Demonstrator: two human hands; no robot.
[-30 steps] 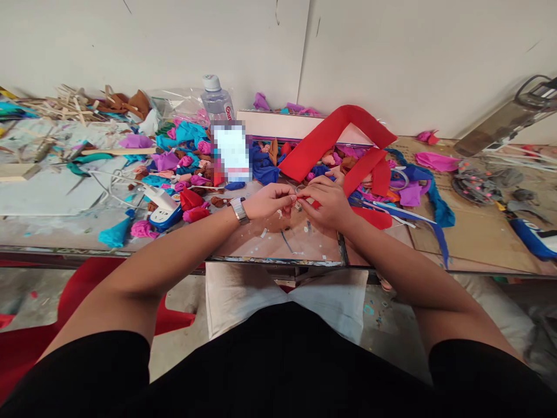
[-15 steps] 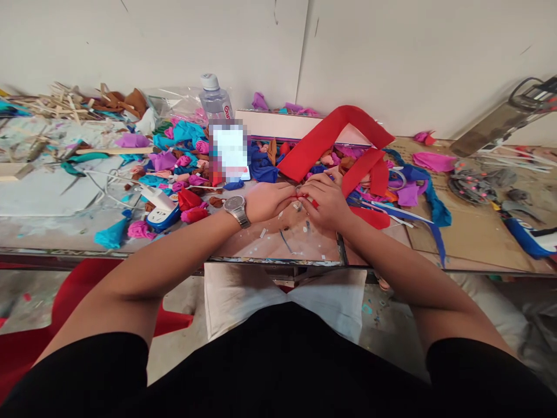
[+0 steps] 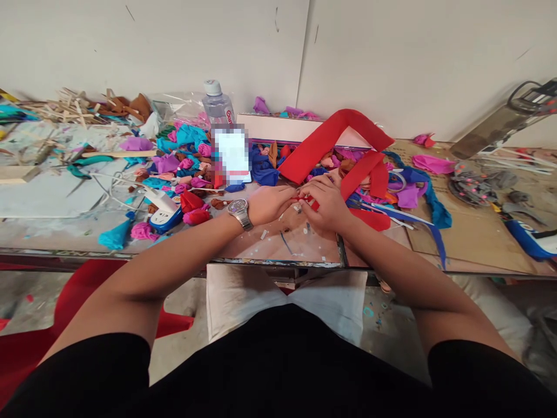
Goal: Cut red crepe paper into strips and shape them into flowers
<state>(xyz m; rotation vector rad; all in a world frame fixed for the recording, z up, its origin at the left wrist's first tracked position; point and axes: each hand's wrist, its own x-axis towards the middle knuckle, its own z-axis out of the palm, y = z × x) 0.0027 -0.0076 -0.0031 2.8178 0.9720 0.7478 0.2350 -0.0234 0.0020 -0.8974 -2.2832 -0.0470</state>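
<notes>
My left hand, with a metal watch at its wrist, meets my right hand over the worktable. Between the fingertips of both hands a small piece of red material shows; the fingers hide most of it. Both hands are closed around it. Just beyond my right hand lies a wide folded red strip, with a second red piece beside it. Heaps of crumpled coloured pieces lie behind the hands.
A phone stands before a bottle. To the left are a power strip with a white plug and cable, and wooden sticks. A cardboard sheet and a grey container are at the right.
The hands stay together at nearly the same spot, with small finger shifts. The whole view has shifted slightly, moving the bottle and left-side items a little right and down.
</notes>
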